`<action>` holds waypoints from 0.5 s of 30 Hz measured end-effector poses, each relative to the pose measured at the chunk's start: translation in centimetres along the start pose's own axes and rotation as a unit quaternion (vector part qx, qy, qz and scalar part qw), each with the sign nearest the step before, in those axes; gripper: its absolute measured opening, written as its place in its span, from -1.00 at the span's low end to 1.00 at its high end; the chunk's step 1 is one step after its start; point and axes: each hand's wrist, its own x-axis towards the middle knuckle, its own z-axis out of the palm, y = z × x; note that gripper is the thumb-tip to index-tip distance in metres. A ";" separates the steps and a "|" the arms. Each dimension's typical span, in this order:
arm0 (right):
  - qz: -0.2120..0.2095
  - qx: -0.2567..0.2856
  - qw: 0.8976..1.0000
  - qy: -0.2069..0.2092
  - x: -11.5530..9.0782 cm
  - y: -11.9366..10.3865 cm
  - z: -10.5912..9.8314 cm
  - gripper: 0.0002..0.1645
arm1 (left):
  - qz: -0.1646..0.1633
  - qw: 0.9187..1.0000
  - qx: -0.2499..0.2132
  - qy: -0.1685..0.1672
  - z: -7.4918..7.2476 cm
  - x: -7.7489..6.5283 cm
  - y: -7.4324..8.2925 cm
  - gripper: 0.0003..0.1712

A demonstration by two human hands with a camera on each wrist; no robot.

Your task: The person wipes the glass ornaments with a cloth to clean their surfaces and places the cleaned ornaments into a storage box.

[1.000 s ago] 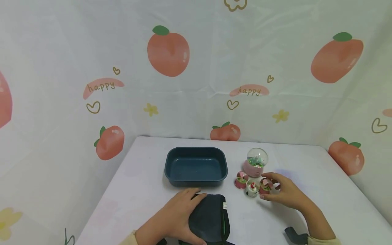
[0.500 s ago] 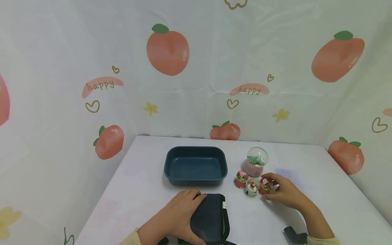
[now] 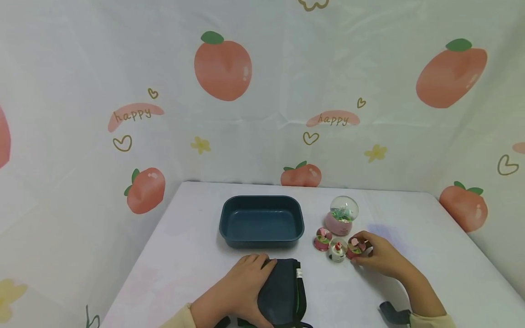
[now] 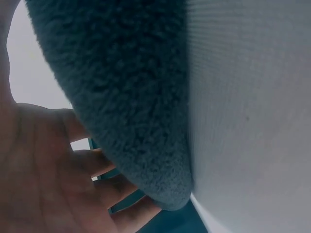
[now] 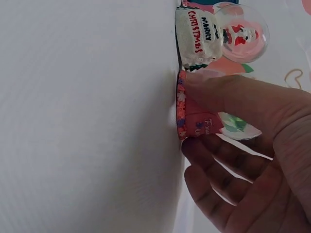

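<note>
My left hand grips a dark zip pouch, thumb along its near side and fingers over its far side. The left wrist view shows a fuzzy dark teal surface beside the palm. Over on the right, my right hand pinches a small red-based snow globe that stands on the table; up close, its base lies between thumb and fingers. Right beside it is a white snow globe lettered "Merry Christmas". Another small pink snow globe and a larger pink-based one stand behind.
A dark blue rectangular tray sits at the back middle of the white table. A fruit-patterned cloth hangs behind. Dark wrist camera mounts show near the sleeves.
My right thumb and fingers have settled closer around the small red-based snow globe. My left wrist has shifted slightly right against the pouch. The head view has drifted a little.
</note>
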 end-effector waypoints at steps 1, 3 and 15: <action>0.001 0.002 1.000 -0.001 0.0 0.0 0.0 -0.30 | 0.000 1.000 0.004 -0.002 0.0 0.1 0.0 0.58; 0.003 0.005 1.000 -0.002 0.0 0.1 -0.1 -0.34 | -0.001 1.000 0.008 -0.007 -0.1 0.2 0.1 0.60; 0.015 0.013 1.000 -0.006 -0.1 -0.2 -0.3 -0.49 | 0.003 0.999 0.038 0.005 0.2 0.4 0.2 0.60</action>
